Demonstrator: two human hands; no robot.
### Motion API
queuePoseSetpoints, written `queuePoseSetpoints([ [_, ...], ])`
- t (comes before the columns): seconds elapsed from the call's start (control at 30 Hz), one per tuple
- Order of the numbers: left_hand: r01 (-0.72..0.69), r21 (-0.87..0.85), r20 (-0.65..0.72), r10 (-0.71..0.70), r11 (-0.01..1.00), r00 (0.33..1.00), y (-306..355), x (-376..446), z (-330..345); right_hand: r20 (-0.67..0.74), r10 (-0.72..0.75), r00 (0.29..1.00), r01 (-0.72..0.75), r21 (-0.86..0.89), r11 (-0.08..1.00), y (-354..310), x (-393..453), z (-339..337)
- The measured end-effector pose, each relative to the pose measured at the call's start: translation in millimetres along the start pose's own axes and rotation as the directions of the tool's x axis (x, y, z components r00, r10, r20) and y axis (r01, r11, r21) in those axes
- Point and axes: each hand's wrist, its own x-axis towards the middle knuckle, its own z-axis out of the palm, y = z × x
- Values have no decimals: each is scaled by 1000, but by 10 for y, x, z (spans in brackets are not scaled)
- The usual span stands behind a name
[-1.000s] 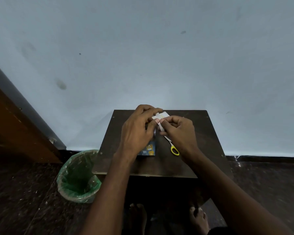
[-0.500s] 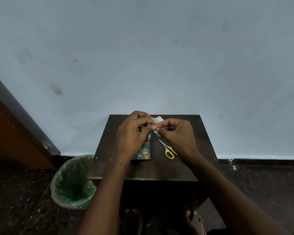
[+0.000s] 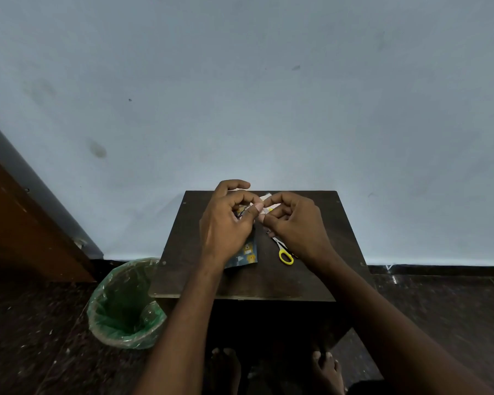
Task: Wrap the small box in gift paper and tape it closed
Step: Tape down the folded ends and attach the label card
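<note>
So the person is standing at a small dark bench (image 3: 311, 269) pushed against a pale blue wall, both hands up over its far half. The left hand (image 3: 226, 223) has its fingers curled, thumb and forefinger meeting around something small, and the right hand (image 3: 294, 223) is curled the same way, pinching at a little whitish strip (image 3: 264, 205) right between the two hands. That's probably tape being peeled or pulled off, but a roll can't really be made out, since the hands hide whatever they're working on. The wrapped box (image 3: 247, 253) lies flat on the bench, mostly under the left hand and wrist, with its near end, blue paper with little yellow figures, poking out at about 6 o'clock from the left palm. Just beside it, at roughly 3 o'clock from that end, is a pair of yellow-handled scissors (image 3: 283, 250), half tucked under the right hand. Off the bench at about 8 o'clock there's a bin with a green liner (image 3: 126, 303) on the floor, and bare feet show at the bottom edge. Progress-wise, the paper looks to be already around the box, so cutting and folding seem mostly done. What's left looks like the taping: getting that strip free and pressing it over the seam or the end flaps. Whether any tape is already stuck on can't be told from here.
</note>
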Motion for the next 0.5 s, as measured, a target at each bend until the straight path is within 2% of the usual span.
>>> queuePoseSetpoints([
  [0.23,108,-239,-68,-127,965,990,29,49,-40,50,97,994,-104,165,981,-79,-36,26],
  [0.37,108,-240,-2,-112,965,994,57,81,-128,-4,98,995,-94,248,964,-127,-46,41],
  [0.5,81,-240,66,-67,967,996,39,69,-136,51,70,996,-80,253,964,-119,-17,51],
])
